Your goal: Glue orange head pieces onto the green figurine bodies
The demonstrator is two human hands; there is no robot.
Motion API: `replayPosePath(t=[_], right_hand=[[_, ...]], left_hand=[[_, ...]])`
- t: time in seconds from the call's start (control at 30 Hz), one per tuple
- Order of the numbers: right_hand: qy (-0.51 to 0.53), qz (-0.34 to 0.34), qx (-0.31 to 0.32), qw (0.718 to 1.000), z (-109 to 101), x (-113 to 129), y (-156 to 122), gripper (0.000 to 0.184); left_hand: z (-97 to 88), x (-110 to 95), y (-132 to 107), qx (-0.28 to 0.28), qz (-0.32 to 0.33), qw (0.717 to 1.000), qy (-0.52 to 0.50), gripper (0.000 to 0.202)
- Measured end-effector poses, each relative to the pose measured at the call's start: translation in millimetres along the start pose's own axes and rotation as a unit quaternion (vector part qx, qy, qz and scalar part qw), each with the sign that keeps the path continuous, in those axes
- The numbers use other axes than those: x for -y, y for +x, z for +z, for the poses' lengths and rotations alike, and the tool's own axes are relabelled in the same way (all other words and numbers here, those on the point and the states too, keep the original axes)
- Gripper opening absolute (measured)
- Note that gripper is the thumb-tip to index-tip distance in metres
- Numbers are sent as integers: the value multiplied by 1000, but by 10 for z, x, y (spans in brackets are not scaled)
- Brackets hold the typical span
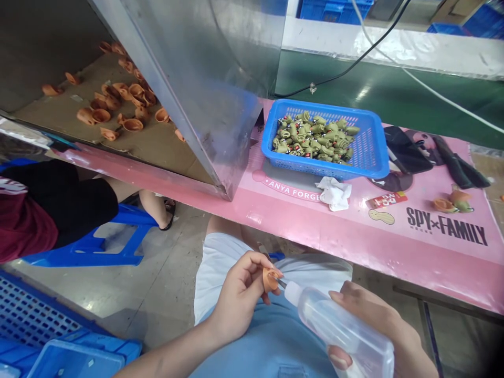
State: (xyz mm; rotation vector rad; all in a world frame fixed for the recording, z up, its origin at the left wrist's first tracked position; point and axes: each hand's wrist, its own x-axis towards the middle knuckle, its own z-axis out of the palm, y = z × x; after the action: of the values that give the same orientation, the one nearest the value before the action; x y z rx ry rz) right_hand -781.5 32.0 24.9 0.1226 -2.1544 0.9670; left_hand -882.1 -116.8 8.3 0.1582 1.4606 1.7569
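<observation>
Above my lap, my left hand (242, 294) pinches a small hollow orange piece (270, 280) between thumb and fingers. My right hand (372, 310) is wrapped round a clear plastic squeeze bottle (334, 320) with a white cap. The bottle lies tilted, its thin nozzle tip at the opening of the orange piece; whether the tip touches the inside I cannot tell. Beyond my hands on the table, a blue basket (326, 169) holds many small green pieces (315, 137) with red and black marks.
More orange pieces (133, 124) lie on cardboard inside a metal booth (189, 100) at left. On the pink mat (287, 218) are a crumpled tissue (334, 193), a red packet (388, 199), a dark phone (407, 149) and some loose pieces (452, 202). Another person (59, 205) sits at far left.
</observation>
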Motion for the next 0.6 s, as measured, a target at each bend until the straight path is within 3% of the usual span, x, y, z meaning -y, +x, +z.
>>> replayPosePath(t=[0.23, 0.6], right_hand=[[30, 13, 6, 999, 17, 12, 27, 41], [-19, 9, 21, 1000, -5, 35, 28, 33]], left_hand=[[-9, 19, 13, -2, -5, 1000, -6, 6], [-6, 27, 34, -12, -7, 1000, -14, 3]])
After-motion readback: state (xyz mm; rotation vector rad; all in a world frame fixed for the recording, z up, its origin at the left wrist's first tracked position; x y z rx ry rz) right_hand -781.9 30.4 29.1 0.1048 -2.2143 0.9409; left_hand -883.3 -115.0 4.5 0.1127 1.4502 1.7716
